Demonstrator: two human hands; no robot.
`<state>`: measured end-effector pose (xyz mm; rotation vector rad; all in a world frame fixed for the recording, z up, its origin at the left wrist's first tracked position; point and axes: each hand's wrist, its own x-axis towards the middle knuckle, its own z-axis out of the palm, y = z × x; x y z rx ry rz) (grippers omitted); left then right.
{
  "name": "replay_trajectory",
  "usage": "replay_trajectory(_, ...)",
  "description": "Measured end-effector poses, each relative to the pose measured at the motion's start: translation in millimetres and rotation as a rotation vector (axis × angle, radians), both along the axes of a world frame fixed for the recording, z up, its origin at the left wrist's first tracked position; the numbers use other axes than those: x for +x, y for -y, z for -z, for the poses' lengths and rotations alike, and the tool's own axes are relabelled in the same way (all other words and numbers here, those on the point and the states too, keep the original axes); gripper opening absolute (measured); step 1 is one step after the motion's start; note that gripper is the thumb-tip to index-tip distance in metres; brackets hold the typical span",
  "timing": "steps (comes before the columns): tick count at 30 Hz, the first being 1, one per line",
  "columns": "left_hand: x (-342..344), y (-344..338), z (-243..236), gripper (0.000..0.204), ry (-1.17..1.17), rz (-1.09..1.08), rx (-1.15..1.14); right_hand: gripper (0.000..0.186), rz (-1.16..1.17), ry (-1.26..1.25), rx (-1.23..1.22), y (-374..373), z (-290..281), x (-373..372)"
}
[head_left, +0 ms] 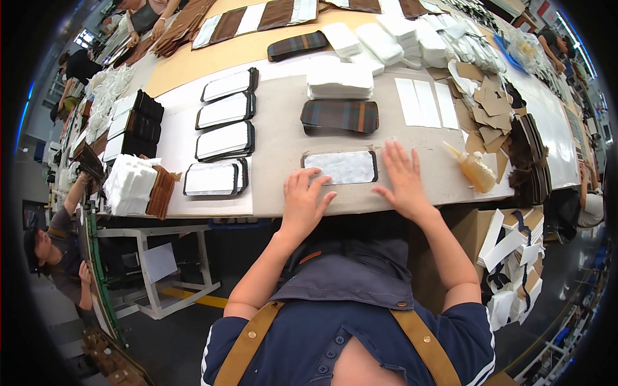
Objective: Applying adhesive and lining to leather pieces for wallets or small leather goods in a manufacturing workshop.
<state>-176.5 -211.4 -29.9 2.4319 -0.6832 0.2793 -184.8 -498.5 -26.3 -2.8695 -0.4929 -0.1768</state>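
Observation:
Directly in front of me lies a dark rectangular fabric panel with rounded corners, topped by a white pad (344, 168). My left hand (304, 198) rests at its near left corner, fingertips touching the white surface and fingers apart. Just off the panel's right end, my right hand (405, 180) lies flat on the table with fingers spread, holding nothing. Beyond the panel sit a stack of plaid fabric pieces (340, 117) and a stack of white pads (340, 82). Farther right is a squeeze bottle (477, 170) with amber contents, lying tilted.
Padded panels (222, 143) stand in a column on the left, beside black stacks (135, 125) and a white stack (131, 183). White strips (425, 103) and cardboard scraps (492, 106) lie right. A scrap-filled box (512, 257) stands below the table edge. Another person (61, 251) works at far left.

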Motion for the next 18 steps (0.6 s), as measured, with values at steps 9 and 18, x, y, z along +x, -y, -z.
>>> replay_trajectory(9,-3.6,-30.0,-1.4,0.019,0.084,-0.215,-0.196,0.02,0.05,0.362,-0.355,77.7,-7.4,108.4)
replay_trajectory(18,-5.8,-41.0,0.1,0.016,0.149,-0.262,-0.286,0.006,-0.044,0.456,0.01,90.4,-17.3,113.8)
